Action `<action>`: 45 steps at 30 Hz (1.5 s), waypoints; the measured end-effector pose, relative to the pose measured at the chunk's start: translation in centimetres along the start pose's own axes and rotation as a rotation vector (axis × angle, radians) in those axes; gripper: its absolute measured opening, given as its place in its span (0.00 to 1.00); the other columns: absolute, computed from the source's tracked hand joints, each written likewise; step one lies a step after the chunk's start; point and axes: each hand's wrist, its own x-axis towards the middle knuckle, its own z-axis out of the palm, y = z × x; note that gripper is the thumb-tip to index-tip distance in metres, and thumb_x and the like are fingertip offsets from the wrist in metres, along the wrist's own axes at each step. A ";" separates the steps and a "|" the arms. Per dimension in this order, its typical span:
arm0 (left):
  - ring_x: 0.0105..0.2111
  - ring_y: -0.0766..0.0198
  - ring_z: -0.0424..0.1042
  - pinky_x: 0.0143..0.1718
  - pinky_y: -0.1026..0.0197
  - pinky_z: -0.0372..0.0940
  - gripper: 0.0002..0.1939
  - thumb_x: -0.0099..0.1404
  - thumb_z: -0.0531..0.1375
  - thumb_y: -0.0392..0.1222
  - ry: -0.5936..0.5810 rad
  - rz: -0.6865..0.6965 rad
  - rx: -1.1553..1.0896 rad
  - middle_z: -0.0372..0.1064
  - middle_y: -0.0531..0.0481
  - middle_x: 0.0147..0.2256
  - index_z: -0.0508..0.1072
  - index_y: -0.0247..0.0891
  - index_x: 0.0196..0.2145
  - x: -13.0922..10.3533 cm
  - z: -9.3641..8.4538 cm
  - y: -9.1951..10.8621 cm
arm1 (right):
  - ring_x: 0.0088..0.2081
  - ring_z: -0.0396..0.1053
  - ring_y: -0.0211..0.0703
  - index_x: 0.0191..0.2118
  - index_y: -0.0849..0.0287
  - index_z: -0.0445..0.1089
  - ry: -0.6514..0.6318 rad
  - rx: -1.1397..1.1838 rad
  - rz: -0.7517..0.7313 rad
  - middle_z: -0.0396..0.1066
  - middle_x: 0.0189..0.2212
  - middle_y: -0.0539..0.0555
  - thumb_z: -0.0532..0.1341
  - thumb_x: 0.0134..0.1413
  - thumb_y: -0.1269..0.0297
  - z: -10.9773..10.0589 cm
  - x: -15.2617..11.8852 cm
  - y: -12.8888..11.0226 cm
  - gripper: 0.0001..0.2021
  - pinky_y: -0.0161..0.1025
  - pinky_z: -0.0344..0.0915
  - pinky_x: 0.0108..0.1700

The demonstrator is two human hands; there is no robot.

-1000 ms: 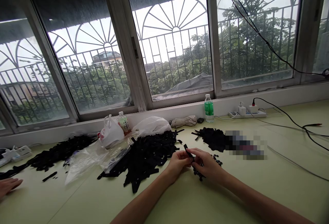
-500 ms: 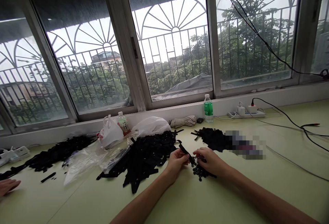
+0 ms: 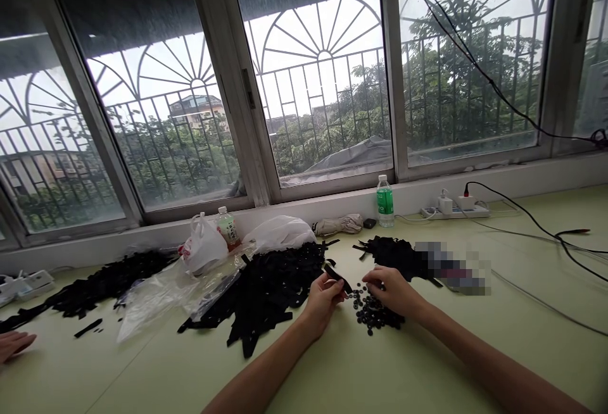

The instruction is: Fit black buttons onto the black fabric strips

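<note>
Between the fingers and thumb of my left hand [image 3: 323, 297] is a black fabric strip [image 3: 338, 276], tilted up toward the window. Just right of it, dark round buttons [image 3: 377, 316] lie in a loose pile on the table. My right hand [image 3: 392, 288] hangs over the back of that pile, its fingers curled in toward the thumb. Whatever sits between those fingertips, if anything, is too small to make out. A large heap of black fabric strips [image 3: 275, 281] spreads to the left of my left hand. Beyond my right hand lies a smaller black heap [image 3: 392, 256].
Clear plastic bags [image 3: 156, 300], a white bag [image 3: 204, 249] and a bottle [image 3: 228, 227] stand left. A green-labelled bottle [image 3: 384, 202] and a power strip [image 3: 456, 210] line the sill. Cables [image 3: 546, 230] cross the right. Another person's hand [image 3: 16, 344] rests at far left.
My right hand has lifted slightly up and away from the strip, uncovering more of the button pile. The strip in my left hand has tilted a little, and that hand stays nearly in place.
</note>
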 end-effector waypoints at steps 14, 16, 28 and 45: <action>0.22 0.71 0.64 0.26 0.66 0.57 0.13 0.47 0.69 0.40 -0.063 -0.078 0.000 0.66 0.53 0.23 0.71 0.33 0.29 0.2 -0.3 0.3 | 0.28 0.68 0.42 0.30 0.60 0.75 -0.060 -0.022 0.028 0.72 0.28 0.56 0.55 0.51 0.61 -1.3 0.2 1.0 0.12 0.37 0.64 0.30; 0.22 0.71 0.64 0.26 0.66 0.57 0.13 0.47 0.69 0.40 -0.084 -0.086 -0.009 0.66 0.53 0.24 0.71 0.33 0.29 0.2 -0.4 0.3 | 0.28 0.67 0.41 0.30 0.59 0.76 -0.120 -0.022 0.006 0.72 0.27 0.55 0.57 0.50 0.62 -1.1 0.0 0.6 0.11 0.36 0.64 0.31; 0.22 0.70 0.62 0.26 0.66 0.56 0.17 0.45 0.70 0.47 0.183 0.141 0.095 0.65 0.54 0.22 0.70 0.34 0.26 0.6 -0.5 -0.1 | 0.39 0.67 0.48 0.38 0.55 0.77 -0.208 -0.125 -0.050 0.69 0.35 0.57 0.59 0.50 0.66 0.7 -0.4 0.9 0.11 0.38 0.63 0.40; 0.26 0.65 0.67 0.33 0.62 0.60 0.15 0.50 0.68 0.45 -0.061 0.082 0.187 0.71 0.48 0.27 0.73 0.34 0.32 -1.1 1.4 0.0 | 0.31 0.68 0.43 0.30 0.56 0.76 -0.177 -0.210 0.022 0.70 0.29 0.55 0.58 0.50 0.64 0.8 -0.2 0.0 0.09 0.35 0.60 0.32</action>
